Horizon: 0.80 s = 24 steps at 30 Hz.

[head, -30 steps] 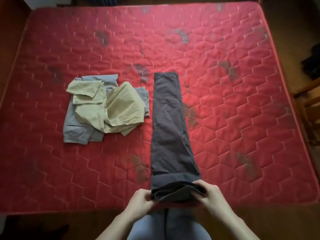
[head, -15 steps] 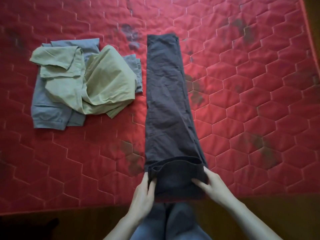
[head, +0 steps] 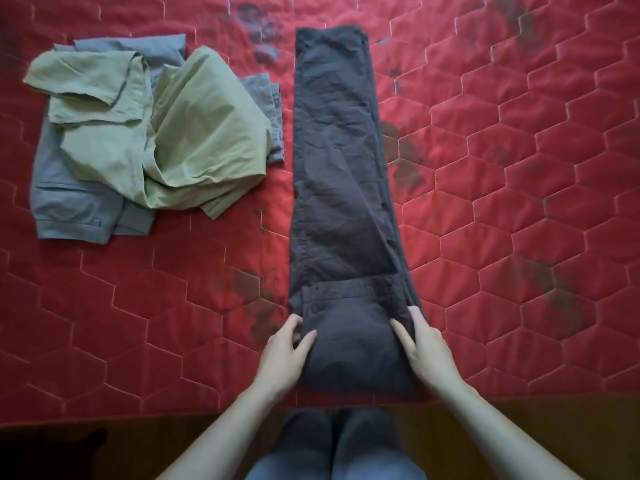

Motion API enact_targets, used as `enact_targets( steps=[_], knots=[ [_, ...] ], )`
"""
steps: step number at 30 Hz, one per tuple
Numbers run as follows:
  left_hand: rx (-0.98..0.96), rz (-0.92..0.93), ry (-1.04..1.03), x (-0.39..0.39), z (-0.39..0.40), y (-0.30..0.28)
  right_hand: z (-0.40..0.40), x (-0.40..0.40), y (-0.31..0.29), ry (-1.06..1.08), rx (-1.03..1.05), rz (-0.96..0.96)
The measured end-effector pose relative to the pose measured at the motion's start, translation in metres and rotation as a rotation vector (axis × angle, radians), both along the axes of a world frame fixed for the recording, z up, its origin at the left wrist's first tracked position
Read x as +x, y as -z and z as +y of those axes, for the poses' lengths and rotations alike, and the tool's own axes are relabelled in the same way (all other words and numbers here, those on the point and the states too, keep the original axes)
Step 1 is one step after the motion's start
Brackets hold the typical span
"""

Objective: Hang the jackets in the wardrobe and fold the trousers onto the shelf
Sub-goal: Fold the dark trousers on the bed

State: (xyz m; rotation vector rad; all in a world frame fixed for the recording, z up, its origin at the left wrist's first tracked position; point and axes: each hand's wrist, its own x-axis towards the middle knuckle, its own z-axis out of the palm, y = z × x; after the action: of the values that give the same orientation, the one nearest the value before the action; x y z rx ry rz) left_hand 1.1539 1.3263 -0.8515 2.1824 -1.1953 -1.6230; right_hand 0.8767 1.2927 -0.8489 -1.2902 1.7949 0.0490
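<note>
We look down at a red quilted mattress (head: 519, 168) from where we stand at its near edge. A pair of dark grey trousers (head: 339, 161) lies lengthwise in front of us, legs stacked into one long strip running away from us, with the near end turned over into a first fold that sits close to the mattress edge.

The step in hand looks like folding these trousers. Our left hand (head: 282, 355) is at the left edge of the folded part, thumb on top and fingers curled in against the cloth, pinching that edge. Our right hand (head: 424, 344) rests along the right edge, fingers mostly straight and spread a little, touching the fabric; we cannot tell whether any fingers are tucked under it.

Next, we judge, both hands should carry the folded end further up the strip, keeping the edges aligned so the bundle stays square, before it goes to the shelf, which is not in view.

Well to the left lies a loose heap: a crumpled pale green garment (head: 173, 133) on top of a blue-grey garment (head: 69, 202), both waiting to be dealt with
</note>
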Motion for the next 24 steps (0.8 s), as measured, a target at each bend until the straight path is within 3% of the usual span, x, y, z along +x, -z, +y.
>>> enact_targets(
  steps=[4, 6, 10, 12, 14, 18, 24],
  knots=[
    [-0.163, -0.2, 0.172, 0.001, -0.006, -0.013, -0.005, 0.003, -0.007, -0.045, -0.026, 0.102],
    [-0.373, -0.385, 0.365, 0.007, -0.005, -0.014, -0.007, 0.0, -0.012, -0.133, -0.197, 0.171],
    [-0.679, -0.535, 0.924, 0.026, -0.014, -0.002, -0.013, -0.03, -0.001, -0.605, -0.573, 0.28],
    [-0.725, -0.502, 1.209, 0.032, -0.021, 0.01, -0.019, -0.046, 0.004, -0.933, -0.578, 0.314],
    [-0.726, -0.481, 1.374, 0.037, -0.029, 0.023, -0.024, -0.058, 0.012, -1.129, -0.519, 0.353],
    [-0.653, -0.433, 1.39, 0.038, -0.038, 0.039, -0.037, -0.065, 0.028, -1.186, -0.398, 0.387],
    [-0.633, -0.386, 1.396, 0.039, -0.043, 0.038, -0.065, -0.074, 0.023, -1.325, -0.367, 0.273]
  ],
)
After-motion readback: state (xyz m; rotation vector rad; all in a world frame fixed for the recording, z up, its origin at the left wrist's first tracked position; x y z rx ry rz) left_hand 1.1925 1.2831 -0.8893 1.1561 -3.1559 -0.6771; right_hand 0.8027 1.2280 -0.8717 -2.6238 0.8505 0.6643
